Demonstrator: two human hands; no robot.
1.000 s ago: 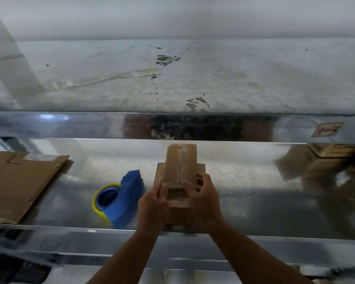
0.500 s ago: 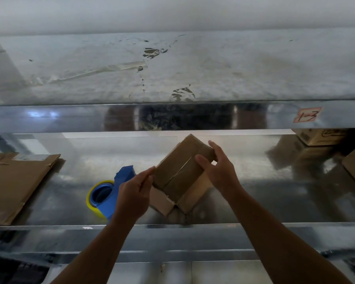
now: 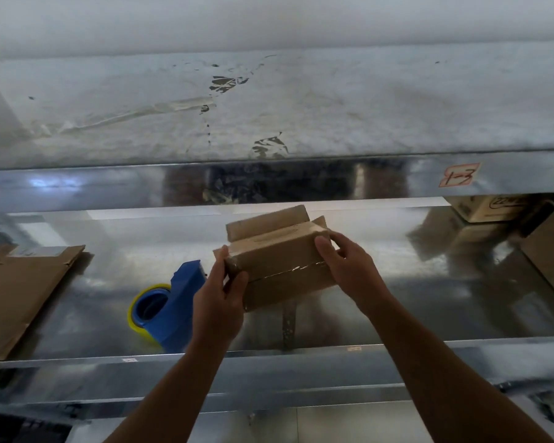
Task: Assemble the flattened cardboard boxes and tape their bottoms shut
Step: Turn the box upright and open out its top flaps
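— On the shiny metal shelf (image 3: 397,298) in front of us, what lies at the left?
— A flattened brown cardboard sheet (image 3: 20,292). We hold the small brown cardboard box (image 3: 282,260) lifted over the shelf's middle, tilted, its taped seam facing us and loose flaps pointing away.
— And beside it?
— The blue tape dispenser with its yellow roll (image 3: 173,311) rests just left of our grip.
— How do we hold the box?
— Our left hand (image 3: 218,302) pinches its left end; our right hand (image 3: 349,266) clasps its right end, thumb on top. The box sits between them.
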